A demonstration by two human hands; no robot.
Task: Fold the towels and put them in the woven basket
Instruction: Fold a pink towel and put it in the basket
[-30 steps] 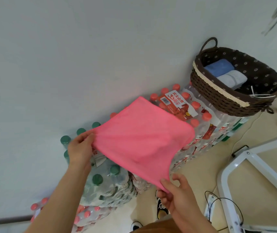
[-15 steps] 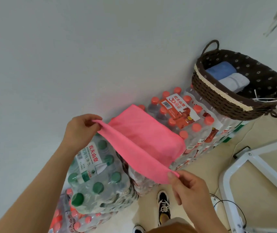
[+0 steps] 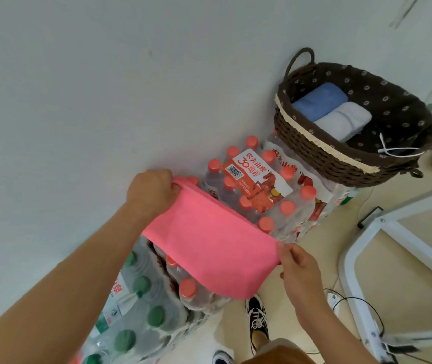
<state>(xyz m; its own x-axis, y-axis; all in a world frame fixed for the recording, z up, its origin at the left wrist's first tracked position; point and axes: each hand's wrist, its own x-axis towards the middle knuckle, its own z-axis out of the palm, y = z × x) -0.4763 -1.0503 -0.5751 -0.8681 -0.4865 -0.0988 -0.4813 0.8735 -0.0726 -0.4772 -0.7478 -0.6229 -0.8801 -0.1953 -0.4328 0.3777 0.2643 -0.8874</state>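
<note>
Pink towel (image 3: 209, 248), doubled over with the fold hanging lowest, held in the air above shrink-wrapped bottle packs (image 3: 259, 185). Left hand (image 3: 152, 193) curled round the far upper corner, by the wall; right hand (image 3: 299, 266) pinching the near upper corner between thumb and fingers. Basket (image 3: 314, 151) resting on the packs, well apart to the right, with blue towel (image 3: 317, 101) and white towel (image 3: 343, 122) folded side by side inside. Shoe (image 3: 257, 319) on the floor below.
</note>
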